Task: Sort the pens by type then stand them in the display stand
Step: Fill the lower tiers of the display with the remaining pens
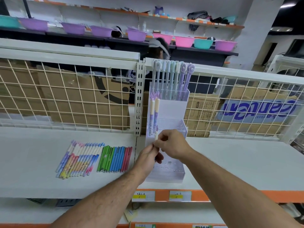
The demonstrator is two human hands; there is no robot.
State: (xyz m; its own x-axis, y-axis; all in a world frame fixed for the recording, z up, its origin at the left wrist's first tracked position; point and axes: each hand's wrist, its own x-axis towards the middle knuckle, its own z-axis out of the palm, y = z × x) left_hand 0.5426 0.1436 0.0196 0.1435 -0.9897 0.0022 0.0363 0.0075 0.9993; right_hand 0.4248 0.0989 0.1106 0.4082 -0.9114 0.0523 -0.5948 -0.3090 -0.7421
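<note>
Both grips meet in front of the clear tiered stand (171, 109), which sits on the white shelf (246, 162). The left grip (148, 156) and the right grip (174, 144) each pinch the same pen (156, 136) between fingertips. It is held upright with its cream cap poking above them; its lower end is hidden behind the left grip, so I cannot tell whether it sits in a hole. The stand's top tier holds a row of capped pastel pens (172, 79). Two purple pens (154, 116) stand at the left of the middle tier, just behind the held one. To the left, on the shelf, lie two neat groups: patterned pens (79, 159) and, just beside them, green, blue and red plain pens (115, 159). A wire grid (65, 96) backs the shelf.
</note>
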